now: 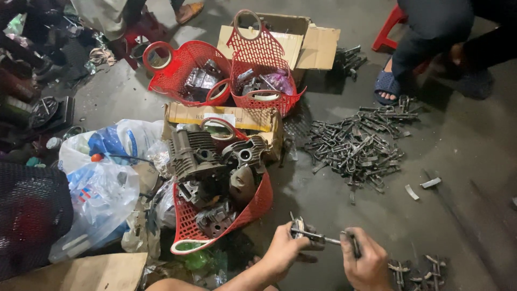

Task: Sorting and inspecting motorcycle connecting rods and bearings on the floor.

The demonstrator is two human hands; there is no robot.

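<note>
Head view: 3 red baskets (186,73), 1 pile of metal clips (355,145) at 2 o'clock. Left hand (285,250) fingers clamped on metal part (299,229) at 6 o'clock; right hand (369,264) fist grips tool (328,240), both low over floor (463,161).

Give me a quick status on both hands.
Left hand gripping small metal part. Right hand gripping tool against it. Red basket of engine parts close left.
</note>
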